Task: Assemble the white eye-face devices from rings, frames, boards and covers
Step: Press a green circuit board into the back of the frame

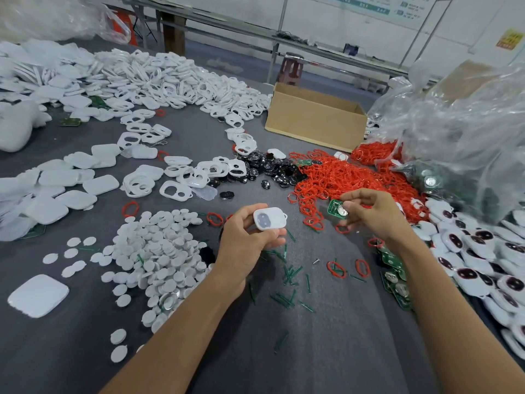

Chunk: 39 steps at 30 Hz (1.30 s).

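My left hand (250, 237) grips a white device frame (269, 218) with two round hollows, held just above the grey table. My right hand (372, 214) pinches a small green circuit board (337, 209) carrying a silver coin cell, a short way right of the frame. A heap of red rings (341, 177) lies just beyond the right hand. White frames (174, 191) with eye holes and white covers (76, 177) are spread at the left. Finished devices with dark eyes (477, 268) are piled at the right.
A pile of white round discs (159, 251) sits left of my left arm. Green boards (395, 277) and green slivers (287, 277) are strewn between my arms. A cardboard box (315, 120) stands behind, clear plastic bags (460, 132) at the right. Black eye pieces (270, 169) lie mid-table.
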{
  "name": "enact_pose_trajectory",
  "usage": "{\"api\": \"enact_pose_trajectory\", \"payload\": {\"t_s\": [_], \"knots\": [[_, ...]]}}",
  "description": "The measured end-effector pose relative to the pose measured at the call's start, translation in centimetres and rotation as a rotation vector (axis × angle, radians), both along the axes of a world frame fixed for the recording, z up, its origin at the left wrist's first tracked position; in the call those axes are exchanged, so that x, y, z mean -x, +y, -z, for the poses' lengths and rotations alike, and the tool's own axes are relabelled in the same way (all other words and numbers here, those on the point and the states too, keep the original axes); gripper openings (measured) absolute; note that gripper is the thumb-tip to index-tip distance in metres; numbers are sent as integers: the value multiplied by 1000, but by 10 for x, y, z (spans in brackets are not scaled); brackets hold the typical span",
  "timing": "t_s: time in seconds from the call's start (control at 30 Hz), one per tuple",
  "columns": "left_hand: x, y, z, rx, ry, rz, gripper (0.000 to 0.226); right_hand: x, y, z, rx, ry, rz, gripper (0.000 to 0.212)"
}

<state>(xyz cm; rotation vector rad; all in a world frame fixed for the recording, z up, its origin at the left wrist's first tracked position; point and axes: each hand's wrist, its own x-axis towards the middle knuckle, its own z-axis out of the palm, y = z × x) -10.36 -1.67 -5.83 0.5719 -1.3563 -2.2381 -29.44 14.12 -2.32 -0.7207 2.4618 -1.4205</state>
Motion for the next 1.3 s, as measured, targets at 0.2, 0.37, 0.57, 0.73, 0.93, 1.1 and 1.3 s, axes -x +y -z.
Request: {"api": "enact_pose_trajectory", "payload": {"t_s": [0.2,0.37,0.57,0.73,0.93,1.1,1.3], "knots": [[1,1,1,31,0,10,42,-23,-3,-15,99,-11,-175,15],[1,1,2,45,-4,38,46,-65,-33,-20,183,-44,-347,20],[1,1,2,71,24,57,46,-84,-59,-7,141,1,-335,12],[2,0,4,94,26,59,39,-83,-62,-1,99,35,-293,13],[3,0,3,72,14,40,41,-86,-63,2,35,137,-263,12],[2,-1,1,3,19,34,44,-86,-59,-1,-1,235,-246,6],[1,0,0,-2,24,46,44,-85,-58,-4,-66,301,-282,13]]}}
